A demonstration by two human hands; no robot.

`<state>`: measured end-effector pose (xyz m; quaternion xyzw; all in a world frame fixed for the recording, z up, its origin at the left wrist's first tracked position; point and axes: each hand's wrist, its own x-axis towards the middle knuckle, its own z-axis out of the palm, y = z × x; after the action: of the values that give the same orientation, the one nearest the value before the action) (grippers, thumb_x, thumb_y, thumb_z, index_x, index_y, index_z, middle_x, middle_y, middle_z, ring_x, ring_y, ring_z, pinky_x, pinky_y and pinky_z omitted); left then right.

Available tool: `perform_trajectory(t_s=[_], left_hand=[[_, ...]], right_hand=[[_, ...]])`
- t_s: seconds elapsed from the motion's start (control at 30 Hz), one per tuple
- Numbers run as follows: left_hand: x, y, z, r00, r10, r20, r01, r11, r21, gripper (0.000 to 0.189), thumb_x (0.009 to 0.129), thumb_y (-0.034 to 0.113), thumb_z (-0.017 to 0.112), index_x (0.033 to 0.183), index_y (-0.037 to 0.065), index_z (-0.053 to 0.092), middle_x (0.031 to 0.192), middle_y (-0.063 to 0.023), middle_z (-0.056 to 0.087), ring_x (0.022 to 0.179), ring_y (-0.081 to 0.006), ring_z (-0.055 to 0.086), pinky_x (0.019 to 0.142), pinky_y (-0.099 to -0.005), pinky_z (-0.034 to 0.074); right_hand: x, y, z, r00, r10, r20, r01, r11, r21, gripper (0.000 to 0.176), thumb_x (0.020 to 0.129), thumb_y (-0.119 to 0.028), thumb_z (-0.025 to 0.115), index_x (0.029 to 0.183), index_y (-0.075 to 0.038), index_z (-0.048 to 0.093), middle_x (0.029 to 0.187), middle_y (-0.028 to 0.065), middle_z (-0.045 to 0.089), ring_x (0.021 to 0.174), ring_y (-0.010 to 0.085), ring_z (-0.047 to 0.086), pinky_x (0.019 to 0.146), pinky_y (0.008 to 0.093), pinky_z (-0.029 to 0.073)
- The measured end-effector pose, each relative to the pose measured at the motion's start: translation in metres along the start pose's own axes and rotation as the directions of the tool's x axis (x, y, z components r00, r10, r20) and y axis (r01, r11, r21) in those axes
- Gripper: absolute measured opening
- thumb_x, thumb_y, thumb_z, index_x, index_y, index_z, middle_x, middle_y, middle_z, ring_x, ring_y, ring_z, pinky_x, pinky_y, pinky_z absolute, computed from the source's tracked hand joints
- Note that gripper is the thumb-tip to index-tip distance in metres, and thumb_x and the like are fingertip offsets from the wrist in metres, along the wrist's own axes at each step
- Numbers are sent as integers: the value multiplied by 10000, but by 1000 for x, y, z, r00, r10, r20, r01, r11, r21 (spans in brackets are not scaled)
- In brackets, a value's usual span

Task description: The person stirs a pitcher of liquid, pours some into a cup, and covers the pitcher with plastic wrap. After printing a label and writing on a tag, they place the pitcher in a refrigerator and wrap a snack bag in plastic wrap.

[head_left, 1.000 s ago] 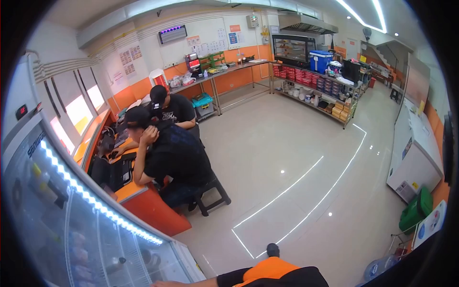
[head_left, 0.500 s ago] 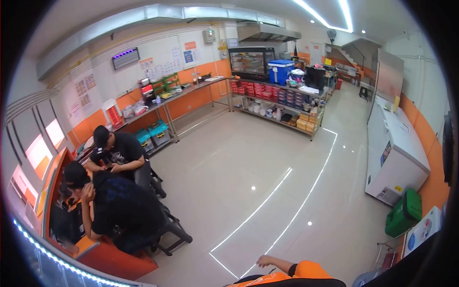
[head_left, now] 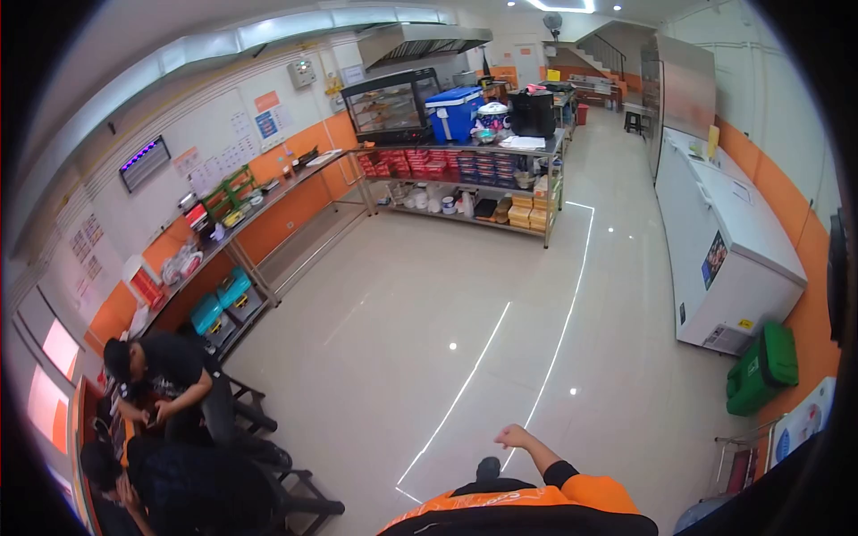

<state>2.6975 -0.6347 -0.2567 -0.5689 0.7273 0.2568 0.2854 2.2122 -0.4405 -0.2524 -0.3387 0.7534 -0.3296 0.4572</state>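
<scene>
My right hand [head_left: 513,436] is held out in front of my body above the tiled floor [head_left: 393,330], past an orange sleeve [head_left: 603,494] with a black cuff. Its fingers look loosely curled in, and I see nothing in them. It touches nothing. A dark shoe [head_left: 488,468] shows below and to the left of it. My left hand is out of view.
Two people in black sit on stools [head_left: 308,500] at lower left. A steel shelf unit [head_left: 554,201] carries a blue cooler [head_left: 454,114] and boxes. On the right stand a white chest freezer [head_left: 760,259] and a green bin [head_left: 762,371]. A steel counter [head_left: 259,207] lines the left wall.
My view has turned and moved forward; the shelf unit and seated people sit further left. My right hand has risen and shifted right in view, and a shoe has come into sight.
</scene>
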Motion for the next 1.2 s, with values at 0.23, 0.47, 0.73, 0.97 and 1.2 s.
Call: perform_trajectory(t_s=[0.23, 0.47, 0.73, 0.97, 1.2], left_hand=[[185, 233, -129, 930, 307, -202, -272, 945, 184, 325, 705, 177, 568, 1013, 102, 641, 1065, -133, 610, 1013, -310, 558, 887, -420, 436], [237, 706, -263, 419, 852, -315, -898, 440, -4, 406, 643, 151, 656, 1042, 96, 608, 1026, -181, 580, 1059, -343, 485, 899, -396, 436], [332, 835, -226, 652, 732, -197, -756, 650, -84, 309, 721, 273, 561, 924, 68, 671, 949, -208, 629, 956, -365, 580, 838, -437, 468], [411, 746, -296, 984, 51, 172, -80, 983, 166, 342, 759, 338, 557, 891, 33, 638, 893, -167, 626, 838, -325, 591, 726, -402, 479], [505, 876, -408, 966, -85, 245, 52, 989, 136, 258, 783, 279, 544, 857, 45, 623, 800, -117, 619, 726, -256, 582, 630, -379, 472]], right_hand=[[3, 167, -107, 850, 362, -381, -511, 741, -435, 366, 733, -381, 559, 825, -52, 691, 940, 161, 652, 950, 304, 600, 782, 404, 492], [-67, 222, -167, 708, 639, -301, -705, 614, -355, 433, 793, -406, 508, 773, 7, 637, 842, 205, 633, 859, 365, 596, 766, 435, 462], [74, 205, -399, 606, 693, -391, -762, 646, -38, 629, 835, -523, 440, 951, 73, 600, 964, 270, 599, 986, 408, 552, 872, 432, 425], [295, 129, -696, 516, 354, -780, -478, 875, 81, 637, 873, -481, 427, 707, 100, 631, 774, 344, 582, 810, 454, 599, 738, 478, 469], [449, 191, -783, 628, 431, -648, -518, 853, 65, 408, 820, -321, 557, 621, 27, 633, 669, 234, 615, 633, 352, 622, 613, 432, 488]])
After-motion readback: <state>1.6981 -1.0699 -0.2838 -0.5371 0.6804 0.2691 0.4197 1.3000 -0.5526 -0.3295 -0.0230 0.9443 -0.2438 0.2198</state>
